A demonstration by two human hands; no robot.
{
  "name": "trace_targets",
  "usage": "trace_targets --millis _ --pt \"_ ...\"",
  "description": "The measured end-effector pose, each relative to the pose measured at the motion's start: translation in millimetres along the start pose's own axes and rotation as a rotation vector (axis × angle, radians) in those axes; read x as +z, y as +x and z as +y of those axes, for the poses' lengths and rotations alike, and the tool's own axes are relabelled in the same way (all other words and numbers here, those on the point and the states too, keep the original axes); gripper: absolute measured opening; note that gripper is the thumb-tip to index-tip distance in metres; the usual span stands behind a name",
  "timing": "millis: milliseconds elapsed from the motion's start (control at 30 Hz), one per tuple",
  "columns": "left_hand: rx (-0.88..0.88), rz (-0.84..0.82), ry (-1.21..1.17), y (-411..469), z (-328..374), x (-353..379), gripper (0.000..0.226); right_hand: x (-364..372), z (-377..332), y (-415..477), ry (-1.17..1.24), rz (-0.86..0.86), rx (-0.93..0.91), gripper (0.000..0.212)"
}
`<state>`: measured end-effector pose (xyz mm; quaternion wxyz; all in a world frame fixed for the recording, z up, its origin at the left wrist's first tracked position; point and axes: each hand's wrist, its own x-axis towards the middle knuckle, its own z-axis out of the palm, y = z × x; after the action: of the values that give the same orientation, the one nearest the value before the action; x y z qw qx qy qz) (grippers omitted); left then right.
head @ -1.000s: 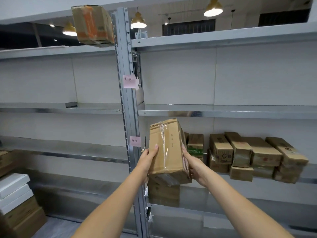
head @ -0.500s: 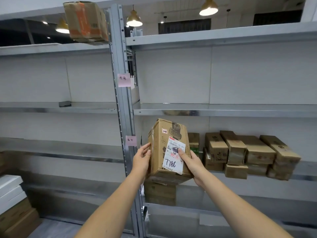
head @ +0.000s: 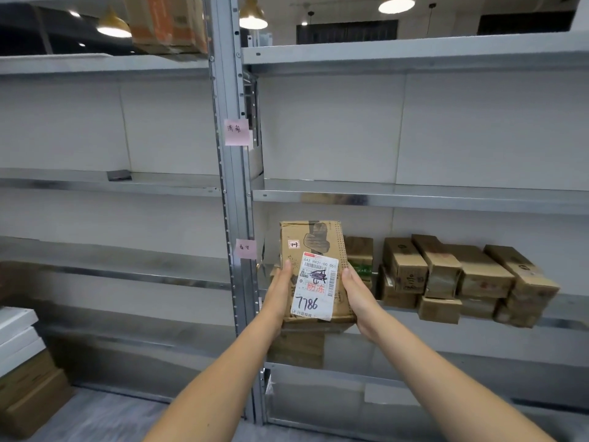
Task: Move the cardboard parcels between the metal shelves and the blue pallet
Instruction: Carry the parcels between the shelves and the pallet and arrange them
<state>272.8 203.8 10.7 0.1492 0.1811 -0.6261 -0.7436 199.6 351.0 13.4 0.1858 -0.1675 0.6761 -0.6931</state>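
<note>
Your left grip (head: pixel 280 290) and right grip (head: pixel 358 298) clasp the labelled cardboard parcel (head: pixel 314 242) upright between them, in front of the metal shelf (head: pixel 570 317), just left of the stacked parcels (head: pixel 446 275).

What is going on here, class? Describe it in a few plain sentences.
A person holds one cardboard parcel upright between the left hand and right hand, in front of the metal shelves. Its white label, marked 7786, faces the camera. Other parcels lie stacked on those shelves, to its right.
</note>
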Motion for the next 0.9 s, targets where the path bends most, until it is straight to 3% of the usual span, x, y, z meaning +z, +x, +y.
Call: trace_targets --millis 167,533,767,900 --pt "-0.034 -0.003 0.024 10.7 6.0 -14.0 0.077 14.1 -4.6 1.1 0.013 0.034 0.029 0.045" --pt "-0.034 -0.086 0.047 12.8 3.1 -25.4 0.059 22.5 2.4 -4.4 -0.014 0.132 0.021 0.043" --pt "-0.081 -0.172 0.073 11.9 -19.7 2.1 0.065 -1.8 16.6 -29.7 -0.003 0.272 0.085 0.046" --pt "-0.091 -0.258 0.053 3.7 -38.6 35.0 0.057 -30.1 25.9 -55.8 0.013 0.362 0.094 0.044"
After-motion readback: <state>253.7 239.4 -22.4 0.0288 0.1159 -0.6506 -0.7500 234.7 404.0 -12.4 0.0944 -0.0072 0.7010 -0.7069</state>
